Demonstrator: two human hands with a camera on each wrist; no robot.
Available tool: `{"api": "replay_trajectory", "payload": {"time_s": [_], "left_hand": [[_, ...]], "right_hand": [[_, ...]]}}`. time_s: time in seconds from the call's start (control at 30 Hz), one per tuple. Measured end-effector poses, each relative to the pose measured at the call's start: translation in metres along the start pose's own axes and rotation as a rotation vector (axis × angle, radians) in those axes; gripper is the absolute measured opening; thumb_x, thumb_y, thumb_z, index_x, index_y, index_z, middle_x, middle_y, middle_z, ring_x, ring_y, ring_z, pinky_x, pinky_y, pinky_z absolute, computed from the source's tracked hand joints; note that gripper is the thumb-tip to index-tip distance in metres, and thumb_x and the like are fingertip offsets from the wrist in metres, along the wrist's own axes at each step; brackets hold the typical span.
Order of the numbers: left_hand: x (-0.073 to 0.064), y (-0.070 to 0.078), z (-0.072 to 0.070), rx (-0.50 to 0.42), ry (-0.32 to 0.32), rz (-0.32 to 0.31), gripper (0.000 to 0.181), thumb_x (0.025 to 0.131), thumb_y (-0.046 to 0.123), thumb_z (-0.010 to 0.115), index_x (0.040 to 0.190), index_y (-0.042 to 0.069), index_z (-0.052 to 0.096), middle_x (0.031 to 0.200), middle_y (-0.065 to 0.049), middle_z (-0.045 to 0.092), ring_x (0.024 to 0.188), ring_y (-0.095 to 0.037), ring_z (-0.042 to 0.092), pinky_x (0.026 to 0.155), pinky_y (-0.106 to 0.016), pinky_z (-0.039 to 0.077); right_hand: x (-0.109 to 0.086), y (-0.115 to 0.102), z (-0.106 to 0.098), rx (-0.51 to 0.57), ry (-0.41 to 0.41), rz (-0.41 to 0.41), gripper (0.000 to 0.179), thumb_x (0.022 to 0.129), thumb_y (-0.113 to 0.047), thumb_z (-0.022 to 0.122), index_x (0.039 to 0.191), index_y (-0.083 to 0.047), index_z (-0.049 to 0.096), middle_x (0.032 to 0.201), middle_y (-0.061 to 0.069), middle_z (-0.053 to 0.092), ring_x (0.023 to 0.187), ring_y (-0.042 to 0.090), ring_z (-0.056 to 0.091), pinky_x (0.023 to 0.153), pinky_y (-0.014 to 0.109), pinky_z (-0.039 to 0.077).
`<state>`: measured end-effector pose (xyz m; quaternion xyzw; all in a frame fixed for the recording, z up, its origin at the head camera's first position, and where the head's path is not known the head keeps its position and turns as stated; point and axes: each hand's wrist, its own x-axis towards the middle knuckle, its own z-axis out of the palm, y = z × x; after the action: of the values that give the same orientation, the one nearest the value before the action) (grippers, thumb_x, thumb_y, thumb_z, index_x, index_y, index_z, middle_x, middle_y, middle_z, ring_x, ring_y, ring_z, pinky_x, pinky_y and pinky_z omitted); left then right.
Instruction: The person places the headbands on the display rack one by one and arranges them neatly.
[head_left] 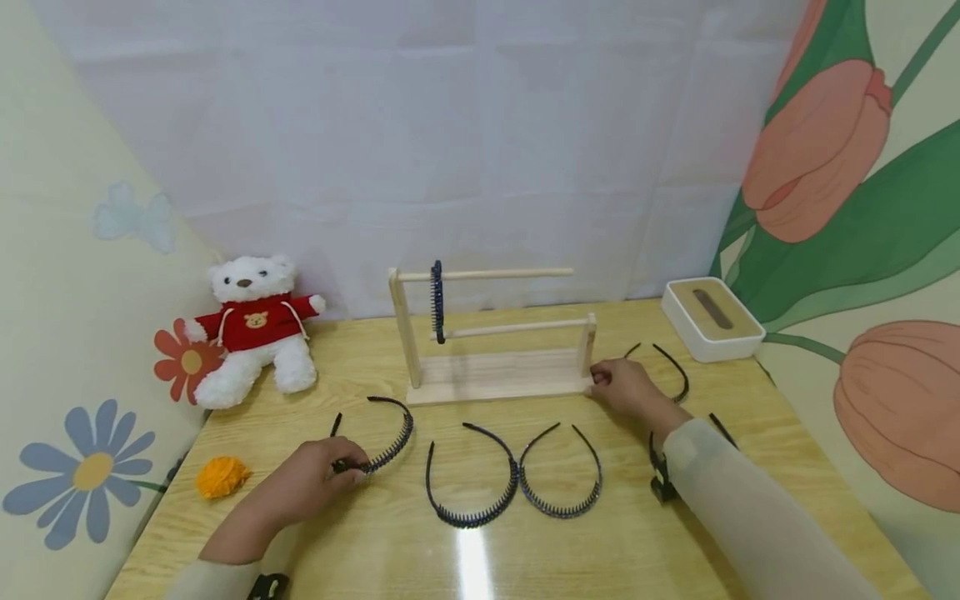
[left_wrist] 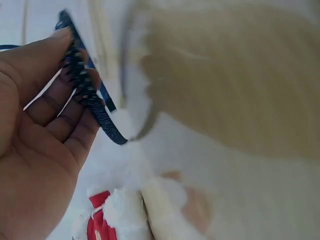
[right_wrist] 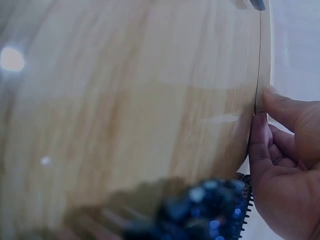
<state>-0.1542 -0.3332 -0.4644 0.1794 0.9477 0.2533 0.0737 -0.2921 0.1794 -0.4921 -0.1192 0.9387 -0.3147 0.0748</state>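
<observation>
My left hand (head_left: 311, 479) pinches a dark toothed headband (head_left: 402, 437) between thumb and fingers at the left front of the table; its row of teeth (left_wrist: 82, 82) shows in the left wrist view. At the right end of a pale wooden rack (head_left: 495, 379), my right hand (head_left: 626, 385) grips the base's edge, thumb on one face and curled fingers (right_wrist: 260, 135) against the other. Another toothed headband (head_left: 438, 304) hangs over the rack's two rods near its left post. Two more, a left headband (head_left: 472, 521) and a right headband (head_left: 562, 510), lie side by side in front of the rack.
One headband (head_left: 678, 371) lies behind my right wrist; another headband (head_left: 722, 429) is partly hidden under the right forearm. A white box (head_left: 708, 346) stands at the back right. To the left are a white teddy bear (head_left: 255, 325) in a red top and an orange yarn ball (head_left: 222, 477).
</observation>
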Motion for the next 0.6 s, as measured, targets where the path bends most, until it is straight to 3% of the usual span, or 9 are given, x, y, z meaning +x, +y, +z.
{"api": "replay_trajectory", "payload": {"time_s": [0.07,0.2,0.33,0.5,0.6], "left_hand": [[0.005,0.005,-0.002,-0.09,0.049,-0.044,0.008,0.105,0.018,0.075,0.111,0.016,0.078,0.105,0.006,0.077,0.096,-0.004,0.067,0.083,-0.029,0.059],[0.016,0.014,-0.012,-0.372,0.159,-0.161,0.028,0.112,0.024,0.066,0.129,0.003,0.072,0.111,-0.007,0.077,0.098,-0.012,0.068,0.085,-0.025,0.059],[0.028,0.025,-0.023,-0.684,0.256,-0.28,0.044,0.116,0.031,0.058,0.144,-0.002,0.062,0.109,0.001,0.074,0.102,-0.014,0.065,0.087,-0.021,0.056],[0.037,0.035,-0.028,-1.126,0.326,-0.333,0.03,0.117,0.03,0.051,0.137,0.012,0.065,0.109,0.012,0.07,0.105,-0.007,0.062,0.093,-0.019,0.056],[0.039,0.039,-0.03,-1.3,0.353,-0.325,0.026,0.118,0.028,0.048,0.12,0.023,0.073,0.11,0.012,0.073,0.103,-0.004,0.064,0.092,-0.018,0.057]], "right_hand": [[0.001,0.0,0.001,0.004,-0.003,0.0,0.045,0.104,-0.019,0.076,0.138,0.009,0.069,0.119,0.018,0.077,0.113,0.033,0.072,0.103,0.05,0.06],[0.001,0.001,0.0,0.002,0.001,-0.001,0.045,0.104,-0.019,0.076,0.138,0.009,0.069,0.118,0.018,0.077,0.112,0.032,0.072,0.102,0.05,0.06],[0.0,0.002,-0.001,-0.003,0.007,-0.01,0.045,0.103,-0.018,0.076,0.137,0.01,0.069,0.117,0.019,0.077,0.11,0.033,0.072,0.101,0.05,0.061],[-0.001,0.001,-0.001,0.0,0.001,-0.013,0.045,0.104,-0.019,0.076,0.138,0.009,0.069,0.118,0.018,0.077,0.112,0.032,0.072,0.102,0.05,0.06],[0.0,0.001,0.0,0.005,0.003,-0.01,0.045,0.104,-0.019,0.075,0.14,0.008,0.068,0.119,0.018,0.077,0.113,0.032,0.072,0.103,0.05,0.06]]}}
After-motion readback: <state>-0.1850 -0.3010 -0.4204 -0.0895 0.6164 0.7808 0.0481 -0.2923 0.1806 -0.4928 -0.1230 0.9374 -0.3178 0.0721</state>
